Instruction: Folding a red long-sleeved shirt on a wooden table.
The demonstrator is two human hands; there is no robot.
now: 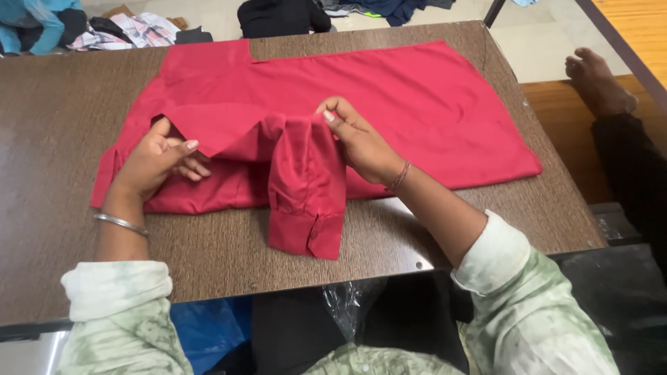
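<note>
My left hand has its fingertips tucked under a fold of the red shirt, so I can't see what they grip. The shirt hides the table beneath it. The clothes pile at the far edge is cut off, as is a bare foot on the right

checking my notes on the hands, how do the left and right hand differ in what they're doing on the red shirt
The left hand rests by the collar with fingers loosely curled; the right hand pinches fabric at the top of the folded sleeve. The left wrist wears a silver bangle, the right a thin reddish thread. Both touch the red shirt on the brown table.
</note>
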